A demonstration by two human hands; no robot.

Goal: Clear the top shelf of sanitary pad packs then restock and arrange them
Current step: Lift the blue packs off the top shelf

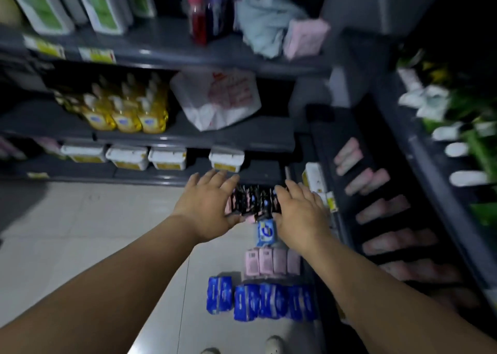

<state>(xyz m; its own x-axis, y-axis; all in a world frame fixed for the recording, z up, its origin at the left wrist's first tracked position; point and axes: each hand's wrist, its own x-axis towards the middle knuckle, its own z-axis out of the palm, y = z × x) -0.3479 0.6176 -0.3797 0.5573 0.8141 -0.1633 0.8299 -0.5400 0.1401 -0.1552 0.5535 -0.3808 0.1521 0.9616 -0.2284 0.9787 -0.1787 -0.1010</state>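
The black packs point(252, 201) showed pink at their edges. At 6 o'clock of them the pale blue pack point(265, 232) bore a white and dark blue mark; further that way came pink packs point(271, 261), then deep blue packs point(258, 301) with white print. The floor point(80, 232) was pale grey tile. At 10 o'clock the bottles point(126, 111) were yellow, the shelf point(242, 138) dark grey.

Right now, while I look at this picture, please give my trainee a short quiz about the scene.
1. True or false: the left hand and the right hand flank the row of black packs.
2. Which packs lie nearest the shoes? A) pink B) dark blue C) black
3. Fill in: the bottles are ___ in colour.
Key: 1 true; 2 B, the dark blue packs; 3 yellow.
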